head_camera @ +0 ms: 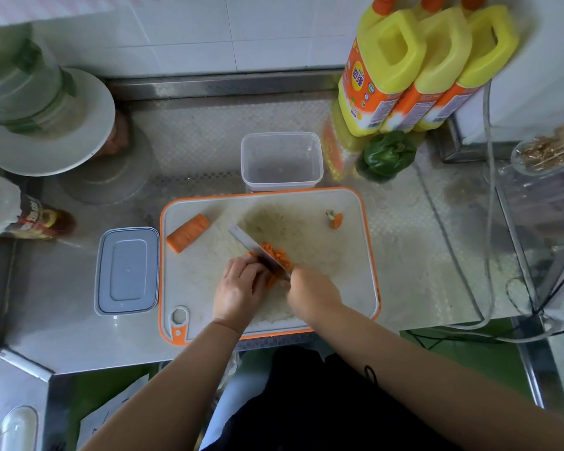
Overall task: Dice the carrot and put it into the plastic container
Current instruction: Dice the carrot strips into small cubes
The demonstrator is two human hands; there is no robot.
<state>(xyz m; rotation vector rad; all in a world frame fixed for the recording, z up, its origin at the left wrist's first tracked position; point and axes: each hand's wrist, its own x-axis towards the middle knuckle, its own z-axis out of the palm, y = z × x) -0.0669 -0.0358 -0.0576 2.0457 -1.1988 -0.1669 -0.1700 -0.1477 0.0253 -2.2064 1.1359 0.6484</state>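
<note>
On the white, orange-rimmed cutting board (349, 255) my right hand (313, 292) grips the handle of a knife (254, 245), whose blade points up and left. Diced carrot (279, 255) lies heaped on the blade's right side. My left hand (241, 288) has its fingers curled on the carrot strips against the blade's left side; these are mostly hidden. A carrot half (188, 237) lies at the board's upper left. The carrot's stem end (335, 220) sits at the upper right. The clear plastic container (282, 162) stands just behind the board with nothing visible in it.
The container's grey lid (127, 270) lies left of the board. A green pepper (386, 156) and three yellow bottles (414, 66) stand at the back right. Stacked plates (46, 125) and a jar (43, 221) are on the left. Cables (489, 222) and an appliance are on the right.
</note>
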